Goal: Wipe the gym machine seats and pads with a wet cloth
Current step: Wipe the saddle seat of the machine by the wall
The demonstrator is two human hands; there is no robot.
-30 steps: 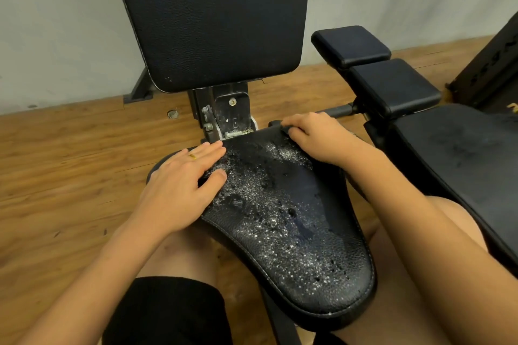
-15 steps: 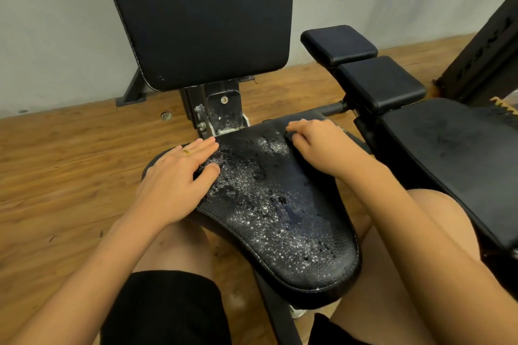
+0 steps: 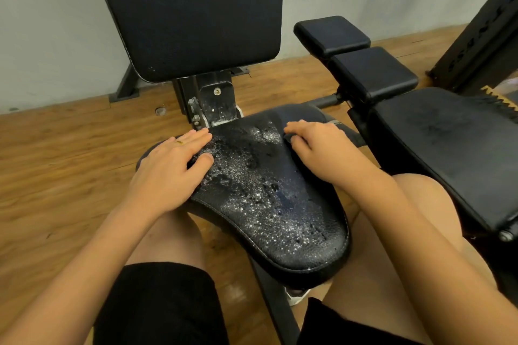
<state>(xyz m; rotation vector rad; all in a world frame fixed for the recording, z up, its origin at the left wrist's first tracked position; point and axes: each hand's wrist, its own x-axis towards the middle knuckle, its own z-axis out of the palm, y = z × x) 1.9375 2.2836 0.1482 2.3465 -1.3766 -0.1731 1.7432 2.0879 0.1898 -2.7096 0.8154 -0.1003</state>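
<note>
The black leather seat [image 3: 280,221] in front of me is covered with water droplets across its middle and front. My left hand [image 3: 168,173] lies flat on the seat's left side, fingers straight and together. My right hand [image 3: 316,148] rests on the rear right of the seat with its fingers curled over a dark cloth [image 3: 297,116]. Most of the cloth is hidden under the hand and only a smooth bluish fold shows behind the fingers. The upright back pad [image 3: 193,11] stands just beyond the seat.
A second bench [image 3: 448,143] with two small black pads [image 3: 372,70] stands close on the right. A black rack [image 3: 482,45] fills the far right corner. Metal bracket [image 3: 215,103] joins seat and back pad. Wooden floor [image 3: 56,162] spreads to the left; my knees flank the seat.
My right hand has drawn slightly back toward me from the seat's rear edge. My left hand has stayed flat in the same spot. The view has shifted a little.
</note>
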